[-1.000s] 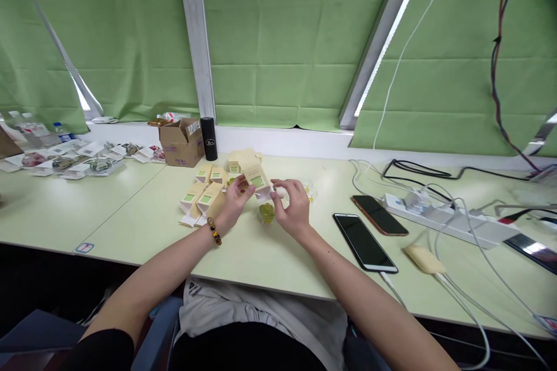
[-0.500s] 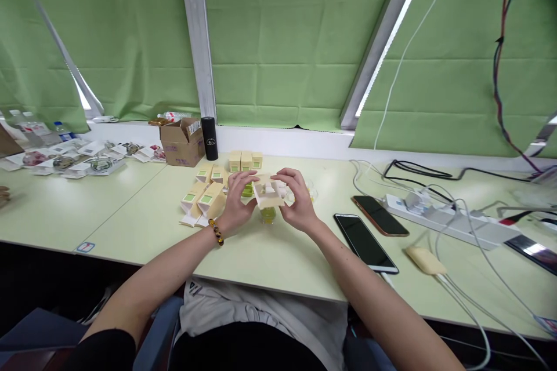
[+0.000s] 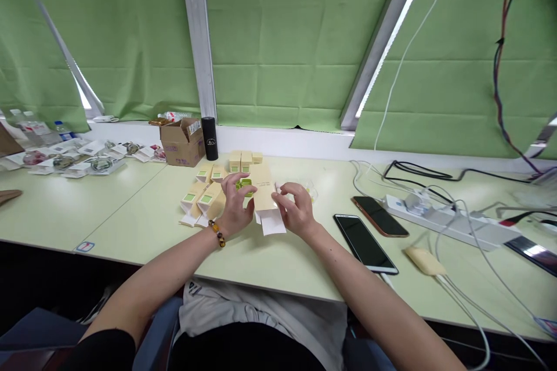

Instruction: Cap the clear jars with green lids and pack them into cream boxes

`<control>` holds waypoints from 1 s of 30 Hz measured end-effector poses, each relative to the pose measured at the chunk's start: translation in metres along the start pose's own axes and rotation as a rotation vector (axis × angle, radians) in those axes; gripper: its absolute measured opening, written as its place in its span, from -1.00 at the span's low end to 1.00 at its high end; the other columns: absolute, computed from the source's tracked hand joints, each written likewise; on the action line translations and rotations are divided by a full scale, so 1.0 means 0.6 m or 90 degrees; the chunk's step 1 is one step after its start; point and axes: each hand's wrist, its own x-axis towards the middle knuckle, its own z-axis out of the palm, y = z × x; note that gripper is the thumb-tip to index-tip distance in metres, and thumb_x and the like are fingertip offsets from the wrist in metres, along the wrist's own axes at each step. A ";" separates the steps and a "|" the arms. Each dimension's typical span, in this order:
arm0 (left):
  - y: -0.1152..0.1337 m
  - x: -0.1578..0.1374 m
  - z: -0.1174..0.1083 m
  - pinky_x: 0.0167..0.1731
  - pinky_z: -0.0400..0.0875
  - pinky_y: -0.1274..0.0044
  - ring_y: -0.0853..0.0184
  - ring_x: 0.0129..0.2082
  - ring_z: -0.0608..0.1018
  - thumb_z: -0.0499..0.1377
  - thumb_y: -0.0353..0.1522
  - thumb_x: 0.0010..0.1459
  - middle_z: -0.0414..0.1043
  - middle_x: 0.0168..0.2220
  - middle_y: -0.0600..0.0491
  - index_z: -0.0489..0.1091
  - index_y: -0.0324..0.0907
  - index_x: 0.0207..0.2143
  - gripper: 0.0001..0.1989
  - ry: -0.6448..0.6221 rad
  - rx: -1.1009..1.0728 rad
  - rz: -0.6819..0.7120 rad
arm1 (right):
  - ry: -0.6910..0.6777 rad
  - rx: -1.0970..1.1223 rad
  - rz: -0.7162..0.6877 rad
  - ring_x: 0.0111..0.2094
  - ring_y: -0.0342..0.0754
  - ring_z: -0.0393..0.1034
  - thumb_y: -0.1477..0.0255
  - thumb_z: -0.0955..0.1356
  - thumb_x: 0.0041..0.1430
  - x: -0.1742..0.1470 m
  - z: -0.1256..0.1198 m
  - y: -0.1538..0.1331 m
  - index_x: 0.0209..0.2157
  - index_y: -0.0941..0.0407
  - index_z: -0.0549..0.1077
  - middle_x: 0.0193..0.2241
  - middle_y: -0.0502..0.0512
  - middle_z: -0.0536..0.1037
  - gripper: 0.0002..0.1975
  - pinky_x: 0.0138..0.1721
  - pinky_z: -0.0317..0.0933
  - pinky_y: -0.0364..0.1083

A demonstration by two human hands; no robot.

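Note:
A cream cardboard box (image 3: 263, 192) stands between my hands, its printed side toward me and its white end flaps (image 3: 272, 223) hanging loose at the near end. My left hand (image 3: 237, 206) grips the left edge of this box, thumb below and fingers curled. On the other edge, my right hand (image 3: 297, 208) pinches the box near its flaps. Small green pieces (image 3: 245, 186) show behind my left fingers. Left of my hand lie several cream boxes (image 3: 212, 200) with green labels and loose flaps. Clear plastic items (image 3: 312, 191) are partly hidden behind my right hand.
At the back are a brown carton (image 3: 181, 148), a black cylinder (image 3: 209, 139) and more cream boxes (image 3: 241, 159). Two phones (image 3: 365, 242), a power strip (image 3: 444, 223) and cables lie right. Bagged items (image 3: 80, 156) fill the far left, near another person's hand (image 3: 8, 196).
The box has turned from showing its open end to showing its printed side, flaps toward me. The small yellow-green glass container seen under it is now hidden. The other person's hand moved further into view.

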 end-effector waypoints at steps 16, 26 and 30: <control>0.006 0.010 -0.010 0.30 0.35 0.07 0.01 0.30 0.42 0.27 -0.22 0.31 0.37 0.23 -0.20 0.39 -0.05 0.19 -0.57 -0.082 -0.137 -0.008 | -0.014 0.163 0.029 0.28 0.30 0.47 0.36 0.35 0.33 0.030 -0.025 -0.043 0.36 -0.07 0.19 0.23 0.26 0.55 -0.40 0.31 0.27 0.55; 0.009 -0.003 0.015 0.05 0.54 0.34 0.21 0.01 0.58 0.35 -0.10 0.30 0.30 0.29 -0.19 0.22 -0.04 0.30 -0.37 -0.100 -0.461 -0.253 | 0.035 0.299 0.298 -0.16 0.01 0.56 0.21 0.37 0.44 0.018 0.003 -0.050 0.31 -0.10 0.14 0.32 0.32 0.30 -0.48 -0.08 0.56 0.14; 0.012 -0.007 0.018 -0.02 0.49 0.41 0.35 -0.13 0.55 0.33 -0.11 0.33 0.29 0.28 -0.12 0.23 -0.01 0.25 -0.45 -0.089 -0.423 -0.268 | 0.009 0.324 0.325 0.07 0.09 0.46 0.17 0.29 0.51 0.018 0.007 -0.051 0.18 -0.08 0.27 0.26 0.28 0.27 -0.69 -0.11 0.54 0.09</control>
